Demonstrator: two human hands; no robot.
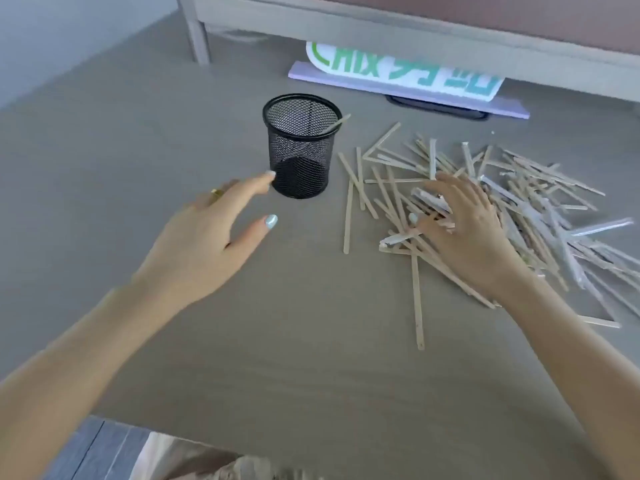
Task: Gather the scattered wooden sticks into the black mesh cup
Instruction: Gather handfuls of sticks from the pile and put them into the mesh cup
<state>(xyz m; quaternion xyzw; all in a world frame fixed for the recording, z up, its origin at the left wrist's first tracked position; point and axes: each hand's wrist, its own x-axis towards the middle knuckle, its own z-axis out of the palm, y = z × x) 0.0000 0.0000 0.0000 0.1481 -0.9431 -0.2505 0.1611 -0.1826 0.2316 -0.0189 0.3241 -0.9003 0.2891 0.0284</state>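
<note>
A black mesh cup (pixel 300 147) stands upright on the grey table, with one wooden stick (pixel 337 123) leaning out over its right rim. A wide pile of wooden sticks (pixel 540 209) lies scattered to the right of the cup, some in clear wrappers. My left hand (pixel 207 237) hovers open just left of the cup's base, its fingertips nearly touching the mesh. My right hand (pixel 464 230) rests on the left part of the pile, fingers curled around a few sticks.
A white sign with green letters (pixel 398 71) on a lilac base stands at the back under a shelf (pixel 381 32). A black flat object (pixel 440 110) lies in front of it. The table's front edge (pixel 242 445) is close to my body.
</note>
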